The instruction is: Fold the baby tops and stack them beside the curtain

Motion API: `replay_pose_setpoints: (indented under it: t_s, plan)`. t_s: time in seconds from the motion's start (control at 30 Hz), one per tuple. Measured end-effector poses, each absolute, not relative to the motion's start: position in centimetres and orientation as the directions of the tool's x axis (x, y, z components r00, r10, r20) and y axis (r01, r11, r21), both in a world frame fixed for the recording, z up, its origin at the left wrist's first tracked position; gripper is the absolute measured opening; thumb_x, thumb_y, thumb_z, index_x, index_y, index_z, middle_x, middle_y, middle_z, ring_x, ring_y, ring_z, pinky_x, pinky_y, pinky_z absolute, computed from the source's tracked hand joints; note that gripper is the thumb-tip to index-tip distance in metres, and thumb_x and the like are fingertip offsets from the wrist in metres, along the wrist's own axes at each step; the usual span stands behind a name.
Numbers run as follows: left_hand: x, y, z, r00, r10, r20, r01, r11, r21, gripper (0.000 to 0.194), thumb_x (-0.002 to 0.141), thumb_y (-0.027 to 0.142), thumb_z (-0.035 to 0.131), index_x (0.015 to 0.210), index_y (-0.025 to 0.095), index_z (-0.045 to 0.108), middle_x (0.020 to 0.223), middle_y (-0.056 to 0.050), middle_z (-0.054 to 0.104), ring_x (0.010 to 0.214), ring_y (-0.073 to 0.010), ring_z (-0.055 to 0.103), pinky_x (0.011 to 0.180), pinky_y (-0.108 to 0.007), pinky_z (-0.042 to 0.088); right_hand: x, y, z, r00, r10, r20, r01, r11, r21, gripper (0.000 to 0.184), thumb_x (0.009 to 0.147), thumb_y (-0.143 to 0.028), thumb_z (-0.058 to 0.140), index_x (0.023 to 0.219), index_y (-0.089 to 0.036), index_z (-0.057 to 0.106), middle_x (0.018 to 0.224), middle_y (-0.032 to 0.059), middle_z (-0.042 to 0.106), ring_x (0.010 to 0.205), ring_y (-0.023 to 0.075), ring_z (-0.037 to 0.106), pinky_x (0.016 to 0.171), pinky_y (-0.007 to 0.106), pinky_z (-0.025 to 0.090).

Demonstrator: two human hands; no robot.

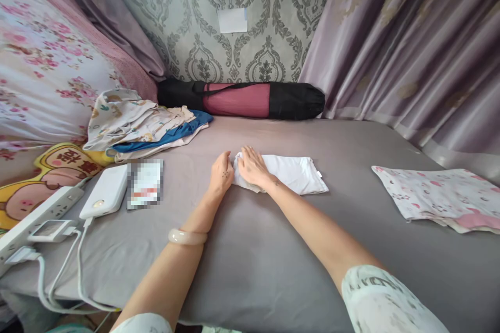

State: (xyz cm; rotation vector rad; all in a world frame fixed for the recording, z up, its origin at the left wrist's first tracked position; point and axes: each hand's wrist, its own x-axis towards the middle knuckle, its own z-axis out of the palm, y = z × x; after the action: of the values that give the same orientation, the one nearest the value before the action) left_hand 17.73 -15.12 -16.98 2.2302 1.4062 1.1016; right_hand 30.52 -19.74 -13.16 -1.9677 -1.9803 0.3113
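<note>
A folded white garment [297,173] lies flat on the grey bed sheet in front of me, with a small tag at its right edge. My right hand [252,167] rests palm down on the garment's left part, fingers stretched out. At the left end of the same garment is my left hand [222,173], turned on its side with its fingers curled against the edge; the fingertips are partly hidden. A pale bangle [187,237] circles my left wrist.
Rumpled clothes [136,122] lie at the back left. Behind is a black and pink rolled-mat bag [238,100]. A folded printed cloth [437,197] lies on the right. Left are a white power bank [104,192], a power strip [42,226] with cables, and a yellow cushion [62,166].
</note>
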Motion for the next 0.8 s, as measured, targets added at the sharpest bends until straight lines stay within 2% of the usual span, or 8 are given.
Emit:
replay_pose_setpoints:
  t_s: [0.13, 0.2, 0.3, 0.43, 0.57, 0.7, 0.8]
  plan:
    - [18.3, -16.1, -16.4, 0.409, 0.791, 0.456, 0.665, -0.600, 0.445, 0.039, 0.093, 0.015, 0.031, 0.124, 0.014, 0.054, 0.128, -0.014, 0.062, 0.130, -0.0222, 0.049, 0.109, -0.042, 0.038, 33.2, -21.2, -13.5, -0.014, 0.986, 0.165, 0.965, 0.056, -0.257, 0.054, 0.099, -0.031, 0.024, 0.144, -0.005, 0.038, 0.152, 0.0151, 0.037, 0.143, 0.0268, 0.025, 0.117, 0.046, 0.012]
    - [18.5, -16.7, -16.0, 0.517, 0.763, 0.388, 0.670, -0.643, 0.371, 0.041, 0.094, 0.018, 0.032, 0.130, 0.016, 0.051, 0.137, -0.012, 0.056, 0.137, -0.0221, 0.041, 0.114, -0.046, 0.030, 33.8, -21.8, -14.2, -0.051, 0.987, 0.152, 0.975, 0.082, -0.205, 0.054, 0.099, -0.032, 0.026, 0.144, -0.006, 0.040, 0.150, 0.0150, 0.040, 0.142, 0.0265, 0.028, 0.116, 0.045, 0.014]
    - [18.6, -17.2, -15.9, 0.603, 0.756, 0.256, 0.692, -0.655, 0.304, 0.041, 0.096, 0.027, 0.035, 0.134, 0.019, 0.048, 0.145, -0.011, 0.049, 0.140, -0.0230, 0.037, 0.116, -0.050, 0.024, 33.6, -22.1, -15.1, -0.060, 0.986, 0.159, 0.983, 0.086, -0.162, 0.055, 0.098, -0.034, 0.029, 0.144, -0.007, 0.040, 0.151, 0.0145, 0.039, 0.140, 0.0260, 0.031, 0.116, 0.043, 0.015]
    - [18.4, -17.1, -16.2, 0.601, 0.771, 0.212, 0.724, -0.637, 0.265, 0.041, 0.097, 0.028, 0.034, 0.134, 0.020, 0.048, 0.146, -0.010, 0.048, 0.139, -0.0228, 0.038, 0.115, -0.051, 0.025, 33.3, -21.9, -15.3, -0.041, 0.984, 0.175, 0.981, 0.072, -0.178, 0.055, 0.098, -0.035, 0.030, 0.144, -0.008, 0.041, 0.150, 0.0143, 0.041, 0.139, 0.0257, 0.033, 0.116, 0.044, 0.015]
    - [18.5, -17.4, -15.9, 0.592, 0.759, 0.272, 0.724, -0.649, 0.234, 0.042, 0.095, 0.024, 0.034, 0.134, 0.019, 0.049, 0.146, -0.011, 0.048, 0.139, -0.0231, 0.037, 0.116, -0.051, 0.024, 34.7, -22.1, -14.5, -0.029, 0.985, 0.168, 0.962, 0.073, -0.261, 0.054, 0.099, -0.032, 0.022, 0.146, -0.010, 0.038, 0.152, 0.0109, 0.038, 0.142, 0.0221, 0.028, 0.117, 0.041, 0.017]
    - [19.0, -18.1, -15.1, 0.697, 0.640, 0.323, 0.613, -0.766, 0.195, 0.049, 0.097, 0.040, 0.033, 0.138, 0.016, 0.047, 0.147, -0.012, 0.045, 0.142, -0.0240, 0.031, 0.118, -0.049, 0.017, 36.5, -23.3, -14.1, 0.085, 0.978, 0.190, 0.970, -0.038, -0.239, 0.057, 0.099, -0.034, 0.022, 0.146, -0.005, 0.037, 0.153, 0.0152, 0.035, 0.144, 0.0258, 0.023, 0.117, 0.045, 0.013]
    - [19.4, -18.3, -14.9, 0.755, 0.597, 0.271, 0.570, -0.802, 0.179, 0.057, 0.097, 0.050, 0.032, 0.140, 0.014, 0.046, 0.149, -0.012, 0.043, 0.143, -0.0251, 0.030, 0.119, -0.049, 0.015, 37.1, -24.1, -14.7, 0.113, 0.984, 0.139, 0.976, -0.084, -0.199, 0.060, 0.099, -0.039, 0.025, 0.145, -0.002, 0.036, 0.153, 0.0190, 0.034, 0.142, 0.0281, 0.027, 0.117, 0.045, 0.015]
